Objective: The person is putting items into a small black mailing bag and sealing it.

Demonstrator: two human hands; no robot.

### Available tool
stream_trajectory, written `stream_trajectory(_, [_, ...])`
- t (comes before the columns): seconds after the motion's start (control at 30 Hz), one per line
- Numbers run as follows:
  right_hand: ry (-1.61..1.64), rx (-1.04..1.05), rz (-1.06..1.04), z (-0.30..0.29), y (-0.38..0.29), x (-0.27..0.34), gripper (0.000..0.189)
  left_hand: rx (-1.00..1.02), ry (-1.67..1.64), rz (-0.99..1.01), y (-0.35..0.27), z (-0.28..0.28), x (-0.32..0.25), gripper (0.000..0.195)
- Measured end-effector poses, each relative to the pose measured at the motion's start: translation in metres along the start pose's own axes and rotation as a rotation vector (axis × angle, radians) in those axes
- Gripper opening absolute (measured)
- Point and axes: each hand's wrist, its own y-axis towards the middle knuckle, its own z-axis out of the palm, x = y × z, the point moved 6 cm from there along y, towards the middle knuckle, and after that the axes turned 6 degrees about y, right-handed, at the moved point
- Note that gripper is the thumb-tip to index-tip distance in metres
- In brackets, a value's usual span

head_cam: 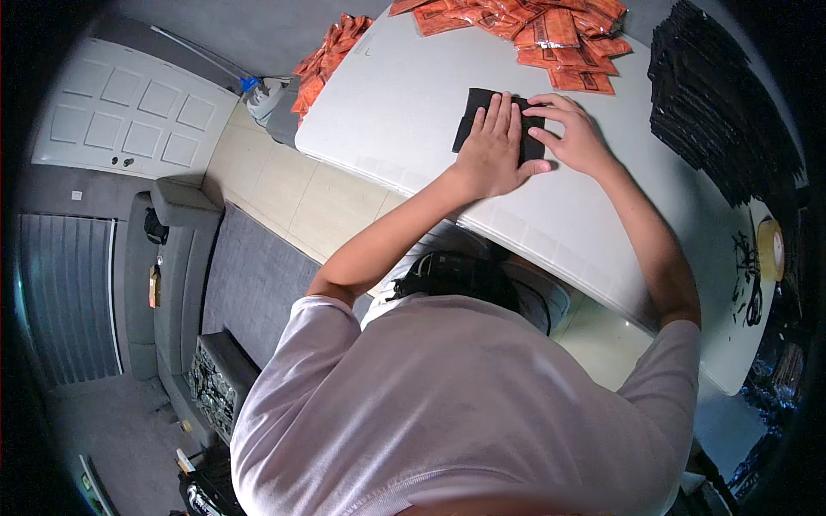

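A folded black piece, seemingly fabric (478, 102), lies flat on the white table (400, 109) in front of me. My left hand (493, 148) rests palm down across it, the fingers extended and the thumb spread to the right. At its right edge is my right hand (571, 132), fingers bent and apart, with the fingertips touching or just above the black piece. The hands cover much of its middle, so its full shape is hidden.
Orange packets (548, 39) bearing print are heaped at the table's far side, with more orange packets (329, 58) at the far left. A tall stack of black pieces (710, 103) stands at right. Near the right edge lie a tape roll (771, 250) and scissors (754, 303).
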Motion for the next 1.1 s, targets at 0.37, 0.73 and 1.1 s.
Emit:
stream_trajectory(0.37, [0.014, -0.023, 0.022, 0.001, -0.003, -0.006, 0.029, -0.180, -0.169, 0.217, -0.025, -0.049, 0.001, 0.109])
stream_trajectory(0.73, [0.070, -0.025, 0.031, 0.000, -0.001, -0.011, 0.026, -0.225, 0.052, 0.399, -0.029, -0.056, -0.005, 0.027])
stream_trajectory(1.1, [0.149, -0.020, 0.034, -0.008, -0.002, -0.007, 0.059, -0.184, 0.009, 0.427, -0.028, -0.065, -0.007, 0.023])
